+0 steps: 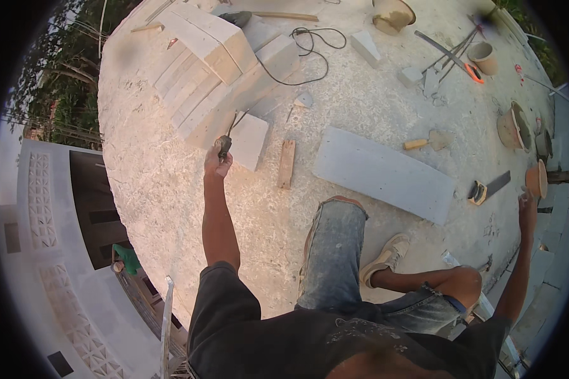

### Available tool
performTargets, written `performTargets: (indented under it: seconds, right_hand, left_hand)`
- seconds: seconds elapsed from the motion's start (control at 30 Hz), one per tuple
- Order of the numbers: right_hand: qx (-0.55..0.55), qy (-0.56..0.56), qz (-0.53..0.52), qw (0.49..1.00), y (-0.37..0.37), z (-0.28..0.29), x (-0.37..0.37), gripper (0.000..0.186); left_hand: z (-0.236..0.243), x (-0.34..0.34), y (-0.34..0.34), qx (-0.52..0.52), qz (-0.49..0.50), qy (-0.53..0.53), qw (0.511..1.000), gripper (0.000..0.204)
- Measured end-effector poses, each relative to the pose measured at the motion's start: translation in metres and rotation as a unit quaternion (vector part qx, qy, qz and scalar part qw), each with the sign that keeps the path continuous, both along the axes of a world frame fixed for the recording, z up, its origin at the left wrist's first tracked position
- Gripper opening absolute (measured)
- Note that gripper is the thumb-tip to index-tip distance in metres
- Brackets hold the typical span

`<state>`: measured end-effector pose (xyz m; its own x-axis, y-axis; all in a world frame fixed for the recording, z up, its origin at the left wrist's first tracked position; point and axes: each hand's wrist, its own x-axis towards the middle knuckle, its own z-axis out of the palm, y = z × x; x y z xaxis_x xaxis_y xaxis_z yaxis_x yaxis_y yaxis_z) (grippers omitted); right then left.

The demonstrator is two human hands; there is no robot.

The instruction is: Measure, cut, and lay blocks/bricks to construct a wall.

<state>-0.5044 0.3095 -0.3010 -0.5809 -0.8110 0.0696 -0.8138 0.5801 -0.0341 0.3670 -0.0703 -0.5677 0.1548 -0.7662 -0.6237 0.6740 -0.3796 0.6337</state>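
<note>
My left hand (pixel 219 165) is stretched out forward, its fingers closed round a small dark object (pixel 224 146) with thin dark stems sticking up; its exact kind is unclear. Just beyond it lies a pale block (pixel 250 140), beside a stack of long pale blocks (pixel 199 95). My right hand (pixel 525 201) reaches far out to the right, right by an orange-brown bowl (pixel 537 179). Its fingers are too small to make out, and I cannot tell whether they grip the rim. A large pale slab (pixel 384 172) lies flat in front of my knees.
A short wooden piece (pixel 286 164) lies left of the slab. Beyond and right are a trowel (pixel 427 141), a handsaw (pixel 490 187), a saw with an orange handle (pixel 452 58), several buckets (pixel 514 127) and a black cable (pixel 311 57). A person in green (pixel 128 259) is at lower left.
</note>
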Motion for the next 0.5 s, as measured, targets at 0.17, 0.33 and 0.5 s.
performTargets:
  seconds: [0.17,0.33,0.5]
  right_hand:
    - [0.125,-0.063,-0.041,0.989,0.103,-0.036,0.048,0.038]
    - [0.150,-0.108,-0.116,0.976,0.226,-0.043,0.116,0.041]
    - [0.155,-0.210,-0.081,0.962,0.217,-0.055,0.195,0.041]
  left_hand:
    - [0.054,0.104,-0.074,-0.142,0.080,-0.037,0.986,0.044]
    - [0.107,-0.006,-0.102,-0.062,-0.012,-0.219,0.974,0.105]
    - [0.082,-0.028,-0.081,-0.042,-0.255,-0.318,0.912,0.093]
